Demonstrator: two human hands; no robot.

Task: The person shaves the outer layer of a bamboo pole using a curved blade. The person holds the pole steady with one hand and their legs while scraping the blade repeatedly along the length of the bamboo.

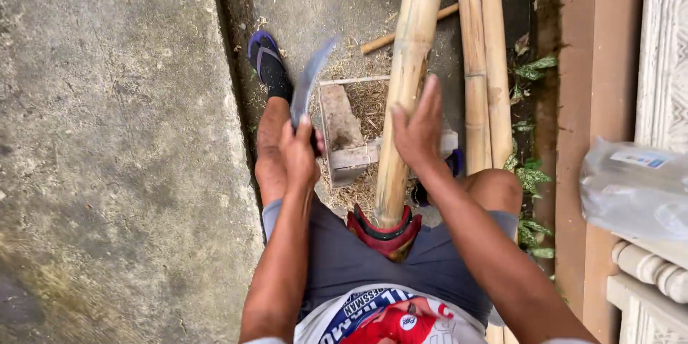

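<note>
Between the seated person's knees, the left hand (297,150) grips a curved knife (309,79), while the right hand (418,129) presses open-fingered against a bamboo pole (401,100) above a wooden block (342,129).

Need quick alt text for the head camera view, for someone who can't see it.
Seen from above, a seated person's right hand steadies a thick bamboo pole while the left hand grips a curved blade. More bamboo poles lie alongside on concrete.
</note>
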